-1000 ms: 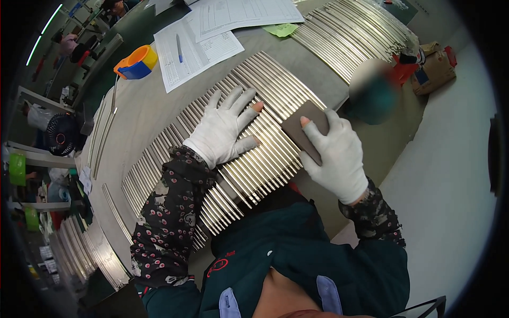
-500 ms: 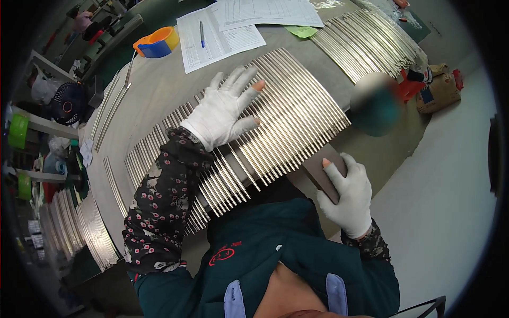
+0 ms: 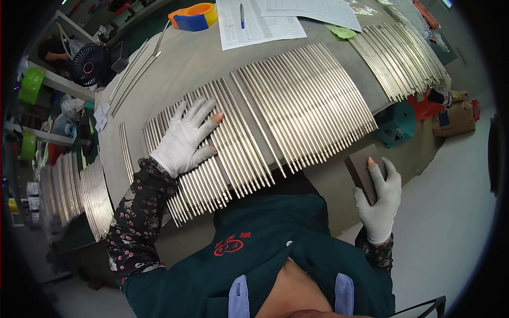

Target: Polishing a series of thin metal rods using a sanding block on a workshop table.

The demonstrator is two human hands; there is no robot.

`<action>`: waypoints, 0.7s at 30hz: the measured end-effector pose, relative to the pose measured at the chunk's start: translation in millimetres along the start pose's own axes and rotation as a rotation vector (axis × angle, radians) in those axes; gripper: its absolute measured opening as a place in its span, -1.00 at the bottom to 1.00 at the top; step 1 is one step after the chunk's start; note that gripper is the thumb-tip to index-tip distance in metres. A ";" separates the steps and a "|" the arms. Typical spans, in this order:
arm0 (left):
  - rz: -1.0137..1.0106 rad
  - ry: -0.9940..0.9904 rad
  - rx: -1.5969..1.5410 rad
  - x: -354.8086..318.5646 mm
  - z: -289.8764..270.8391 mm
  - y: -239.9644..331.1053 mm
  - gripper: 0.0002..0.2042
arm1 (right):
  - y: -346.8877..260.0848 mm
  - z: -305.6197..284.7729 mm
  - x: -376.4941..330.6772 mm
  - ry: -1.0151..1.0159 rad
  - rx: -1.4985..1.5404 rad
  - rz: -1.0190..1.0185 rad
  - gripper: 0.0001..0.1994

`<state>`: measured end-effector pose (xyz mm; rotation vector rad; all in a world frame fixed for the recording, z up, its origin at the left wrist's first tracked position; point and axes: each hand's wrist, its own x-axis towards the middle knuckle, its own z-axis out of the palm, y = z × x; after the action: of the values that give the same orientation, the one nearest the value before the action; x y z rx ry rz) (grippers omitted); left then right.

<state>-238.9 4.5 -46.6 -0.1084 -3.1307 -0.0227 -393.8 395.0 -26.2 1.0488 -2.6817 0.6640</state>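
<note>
— Where are my hands?

— My left hand (image 3: 186, 139) lies flat, fingers spread, on the metal rods (image 3: 254, 127) spread across the table (image 3: 185, 58). My right hand (image 3: 377, 196) is closed around a dark sanding block (image 3: 362, 168), off the near edge.

— And the rods from the block?

— Left and farther away; their long axes run near to far.

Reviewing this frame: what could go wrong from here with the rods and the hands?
The metal rods overhang the near edge of the table; with the left hand pressing flat on them, some could roll or tip off. The right hand holds the dark sanding block off the table, beyond the rod ends, and bare fingertips poke through both gloves, so a rod end could nick them.
</note>
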 end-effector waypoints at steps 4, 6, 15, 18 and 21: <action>0.042 0.001 0.046 33.9 3.9 9.5 -0.30 | -10.3 -0.8 1.5 0.009 -0.008 -0.018 -0.38; 0.055 0.000 0.052 47.6 5.1 12.9 -0.29 | -15.9 1.9 0.8 -0.004 0.035 -0.044 -0.36; 0.224 0.189 -0.091 88.6 5.5 20.9 -0.27 | -40.1 16.7 1.6 -0.038 0.052 -0.136 -0.32; 0.196 0.022 0.037 88.2 10.0 24.1 -0.27 | -46.9 21.8 4.1 -0.015 0.036 -0.136 -0.31; 0.204 0.041 0.013 86.4 9.1 23.3 -0.26 | -53.0 26.0 6.1 -0.004 0.049 -0.138 -0.29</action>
<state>-323.5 33.9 -54.6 -0.4198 -3.0614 -0.0034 -362.5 344.7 -29.2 1.2356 -2.5791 0.7042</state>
